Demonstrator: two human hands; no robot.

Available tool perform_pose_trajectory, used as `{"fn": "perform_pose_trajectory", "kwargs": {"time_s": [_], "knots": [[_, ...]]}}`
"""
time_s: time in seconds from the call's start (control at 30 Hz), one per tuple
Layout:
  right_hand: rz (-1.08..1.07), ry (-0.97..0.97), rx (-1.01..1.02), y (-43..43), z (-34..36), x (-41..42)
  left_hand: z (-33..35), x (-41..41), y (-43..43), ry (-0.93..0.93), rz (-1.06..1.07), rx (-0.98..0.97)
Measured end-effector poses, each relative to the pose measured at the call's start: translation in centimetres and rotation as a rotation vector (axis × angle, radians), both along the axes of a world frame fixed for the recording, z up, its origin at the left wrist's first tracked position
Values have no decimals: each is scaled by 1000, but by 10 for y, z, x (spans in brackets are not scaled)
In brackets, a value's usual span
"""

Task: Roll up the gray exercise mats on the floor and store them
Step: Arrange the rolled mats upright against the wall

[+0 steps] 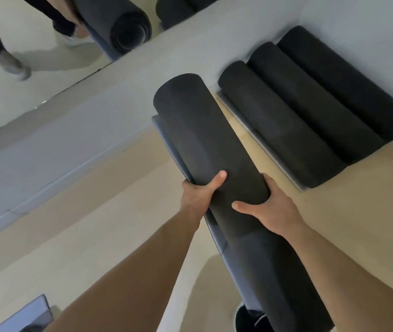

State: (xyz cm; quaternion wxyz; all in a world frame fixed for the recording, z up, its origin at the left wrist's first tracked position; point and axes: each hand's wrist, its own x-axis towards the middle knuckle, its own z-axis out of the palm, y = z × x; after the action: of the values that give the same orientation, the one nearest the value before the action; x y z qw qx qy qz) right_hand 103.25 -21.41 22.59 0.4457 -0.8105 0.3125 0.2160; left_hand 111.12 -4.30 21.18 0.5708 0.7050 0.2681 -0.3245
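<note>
Both hands grip a dark gray rolled foam exercise mat in the middle of the scene. It is held off the beige floor, its far end pointing toward the pale gray wall and its loose outer flap hanging along its left side. The left hand clasps the roll from the left, thumb pressed on top and fingers curled underneath out of sight. The right hand clasps it from the right, thumb across the top.

To the far right, three more dark rolled mats lie side by side on the floor, touching each other, their far ends against the wall. A wall mirror at far left reflects the person's legs and the held roll. The corner of a flat gray mat shows at near left.
</note>
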Motion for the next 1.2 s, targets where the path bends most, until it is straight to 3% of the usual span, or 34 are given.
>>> {"fn": "perform_pose_trajectory", "kwargs": {"time_s": [0.43, 0.57, 0.73, 0.87, 1.0, 1.2], "knots": [[122, 73, -150, -110, -178, 170, -199, 157, -114, 90, 39, -52], [178, 41, -336, -124, -218, 209, -244, 191, -139, 70, 11, -37], [322, 95, -490, -116, -235, 213, -261, 204, -157, 176, -81, 13], [261, 227, -570, -113, -240, 191, -272, 199, -153, 70, -54, 57], [294, 188, -642, -116, -237, 193, -274, 192, -160, 9, -1, 22], [276, 83, -813, -110, -248, 181, -282, 199, -156, 144, -110, -144]]}}
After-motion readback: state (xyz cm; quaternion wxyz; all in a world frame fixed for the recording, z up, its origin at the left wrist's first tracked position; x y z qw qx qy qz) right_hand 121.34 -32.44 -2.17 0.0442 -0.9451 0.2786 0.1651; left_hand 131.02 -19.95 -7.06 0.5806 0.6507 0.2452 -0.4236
